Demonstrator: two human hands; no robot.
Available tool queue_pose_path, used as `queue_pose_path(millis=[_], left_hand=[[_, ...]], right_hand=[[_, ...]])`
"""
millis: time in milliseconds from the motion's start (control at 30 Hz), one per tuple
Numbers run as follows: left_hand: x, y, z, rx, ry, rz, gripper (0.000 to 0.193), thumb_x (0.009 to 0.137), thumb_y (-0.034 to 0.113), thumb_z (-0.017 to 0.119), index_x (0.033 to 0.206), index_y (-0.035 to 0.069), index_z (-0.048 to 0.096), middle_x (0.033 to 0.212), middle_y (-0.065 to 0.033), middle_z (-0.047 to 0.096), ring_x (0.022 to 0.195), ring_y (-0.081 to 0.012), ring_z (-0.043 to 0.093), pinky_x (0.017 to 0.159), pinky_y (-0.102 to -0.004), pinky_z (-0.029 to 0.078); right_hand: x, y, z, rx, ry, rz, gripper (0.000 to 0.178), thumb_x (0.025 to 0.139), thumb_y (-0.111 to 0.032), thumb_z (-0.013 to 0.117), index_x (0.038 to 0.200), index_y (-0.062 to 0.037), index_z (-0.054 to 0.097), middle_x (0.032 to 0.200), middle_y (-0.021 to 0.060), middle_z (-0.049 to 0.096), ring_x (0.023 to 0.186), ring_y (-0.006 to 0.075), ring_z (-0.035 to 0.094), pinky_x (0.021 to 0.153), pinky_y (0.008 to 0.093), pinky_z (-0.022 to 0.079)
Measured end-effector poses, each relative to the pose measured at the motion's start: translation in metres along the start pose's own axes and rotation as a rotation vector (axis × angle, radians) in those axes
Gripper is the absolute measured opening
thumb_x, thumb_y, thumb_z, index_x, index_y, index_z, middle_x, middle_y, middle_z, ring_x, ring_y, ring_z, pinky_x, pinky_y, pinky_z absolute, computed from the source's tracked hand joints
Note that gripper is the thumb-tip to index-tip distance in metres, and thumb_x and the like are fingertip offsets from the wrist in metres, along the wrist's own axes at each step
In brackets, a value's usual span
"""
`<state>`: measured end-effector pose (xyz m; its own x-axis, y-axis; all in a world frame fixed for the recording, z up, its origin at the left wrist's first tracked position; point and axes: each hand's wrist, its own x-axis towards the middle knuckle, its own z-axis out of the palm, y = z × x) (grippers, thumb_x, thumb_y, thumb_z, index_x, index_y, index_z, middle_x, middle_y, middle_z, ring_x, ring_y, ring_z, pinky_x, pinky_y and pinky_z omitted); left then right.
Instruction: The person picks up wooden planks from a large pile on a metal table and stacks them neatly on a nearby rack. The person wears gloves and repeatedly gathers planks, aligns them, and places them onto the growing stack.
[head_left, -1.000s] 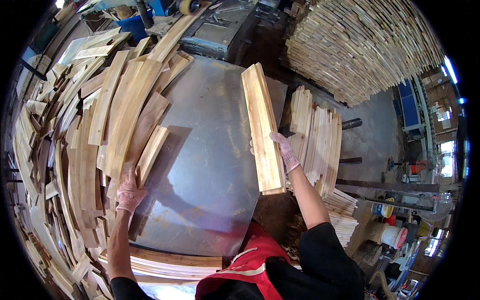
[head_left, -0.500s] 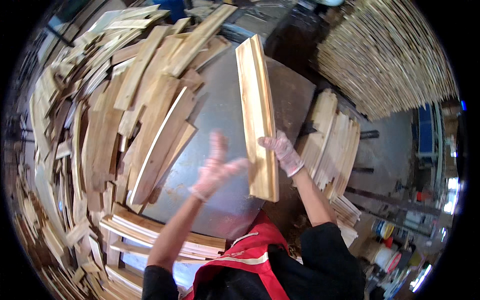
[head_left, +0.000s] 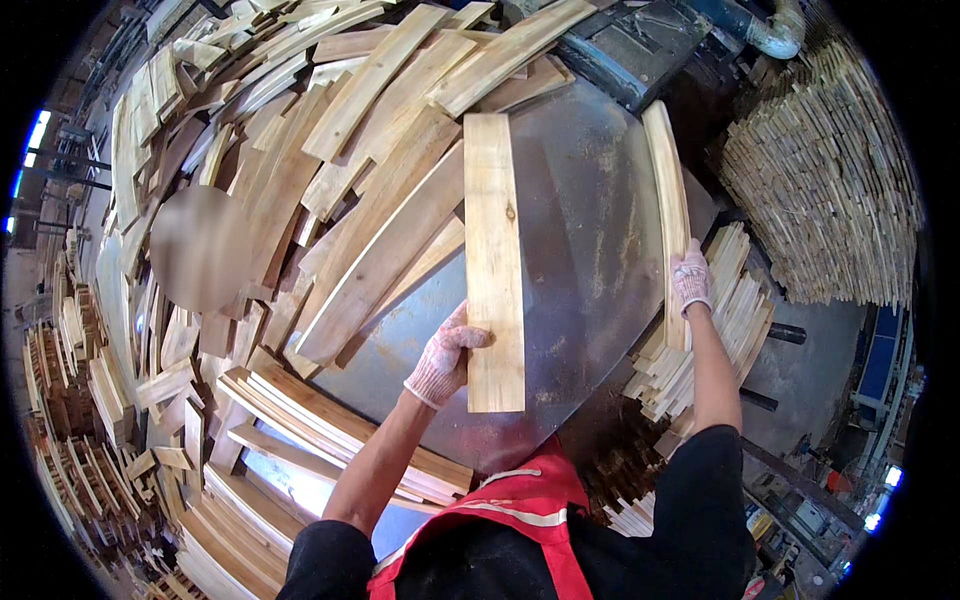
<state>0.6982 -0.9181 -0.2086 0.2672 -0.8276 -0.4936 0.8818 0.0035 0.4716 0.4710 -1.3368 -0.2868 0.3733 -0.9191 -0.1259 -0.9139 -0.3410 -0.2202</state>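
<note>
My gloved left hand (head_left: pixel 443 356) is closed on the lower left edge of a flat wooden board (head_left: pixel 495 240), thumb on its face. A small dark knot marks this board, which stands lengthwise in front of me above the grey metal tabletop (head_left: pixel 585 260). Farther right, my gloved right hand (head_left: pixel 690 280) grips a second, narrower-looking wooden board (head_left: pixel 668 190) by its outer side. That board's near end overlaps a stack of pale boards (head_left: pixel 735 310) beside the table; whether it touches the stack I cannot tell.
A large loose heap of boards (head_left: pixel 400 190) covers the table's left side. Layered boards (head_left: pixel 330 425) lie near at left. A tall stack of thin wood (head_left: pixel 825 190) stands far right. Behind the table's far edge are a dark machine part (head_left: pixel 635 50) and a pipe (head_left: pixel 780 30).
My left hand, open before, now holds a board. My right hand has moved right with another board, toward the pale stack. The view has shifted, too.
</note>
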Motion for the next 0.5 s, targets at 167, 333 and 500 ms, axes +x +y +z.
queue_pose_path(millis=[167,333,500], left_hand=[[-0.005,-0.004,-0.014,-0.078,0.064,0.047,0.074,0.083,0.008,0.066,0.153,0.003,0.041,0.128,-0.0143,0.066,0.109,-0.0253,0.070,0.097,-0.0422,0.058],[-0.028,-0.010,-0.001,-0.260,0.171,0.066,0.058,0.096,0.035,0.070,0.141,0.002,0.053,0.112,-0.0149,0.070,0.092,-0.0259,0.073,0.083,-0.0409,0.062],[-0.068,-0.001,-0.001,-0.065,0.372,0.016,0.053,0.098,0.057,0.062,0.114,0.006,0.064,0.080,-0.0073,0.065,0.065,-0.0207,0.063,0.058,-0.0344,0.054]], right_hand=[[0.019,0.023,-0.015,-0.048,-0.149,0.083,0.041,0.093,-0.029,0.065,0.122,-0.0015,0.056,0.113,0.0297,0.069,0.105,0.0452,0.068,0.090,0.0520,0.055],[0.008,0.038,-0.002,-0.219,0.062,0.011,0.073,0.088,-0.029,0.073,0.149,-0.0045,0.041,0.132,0.0291,0.061,0.121,0.0426,0.062,0.101,0.0474,0.052],[-0.040,-0.022,-0.045,-0.305,0.001,0.051,0.099,0.086,-0.034,0.076,0.163,-0.0068,0.020,0.155,0.0278,0.043,0.142,0.0429,0.044,0.118,0.0462,0.039]])
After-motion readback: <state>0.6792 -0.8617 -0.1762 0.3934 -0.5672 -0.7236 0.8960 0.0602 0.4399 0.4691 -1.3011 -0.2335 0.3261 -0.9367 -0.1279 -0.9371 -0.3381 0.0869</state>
